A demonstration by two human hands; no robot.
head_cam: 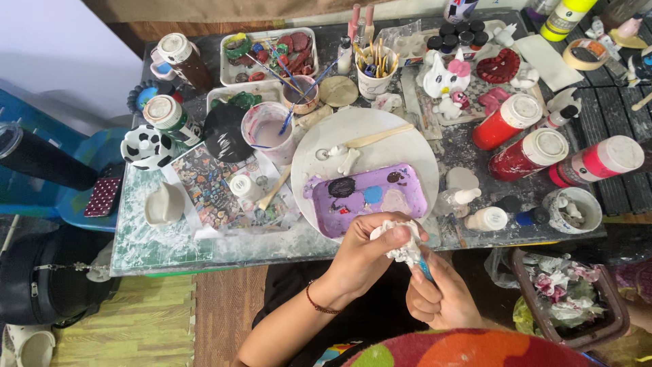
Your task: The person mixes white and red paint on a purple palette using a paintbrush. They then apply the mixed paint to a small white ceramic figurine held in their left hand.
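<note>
Nearest, at 6 o'clock, both hands meeting just off the bench [142, 248] edge. Left hand [370, 248] closed around a crumpled white tissue [402, 243], thumb and fingers pinching it. Right hand [438, 293] curled below, gripping a thin blue-handled brush [425, 269] whose upper end disappears into the tissue. A red cord bracelet [318, 304] on the left wrist. At 4 o'clock, off the bench, a brown bin [600, 299] stuffed with used tissues.

Just beyond the hands, a purple tray [370, 200] with dabs of dark, blue and pale paint, lying on a round white board [363, 160]; a wooden stick [375, 137] and small white pieces on the same board. At 3 o'clock of the tray, small white bottles [485, 217] and a cup [577, 209]; further right, three red and pink paint jars [528, 154] lying tilted. At 9 o'clock, a patterned sheet [207, 183], a white cup [163, 204] and a black-and-white spotted dish [146, 146].

Farther, at 11 o'clock, a tub of cloudy water [266, 132] holding a brush. At 12 o'clock, a cup of brushes [375, 71]. At 1 o'clock, a white cat figure [445, 80] with pink bow beside a red heart piece [498, 66]. Farthest left, a white tray [268, 54] of coloured pieces and a brown lidded jar [183, 60]
</note>
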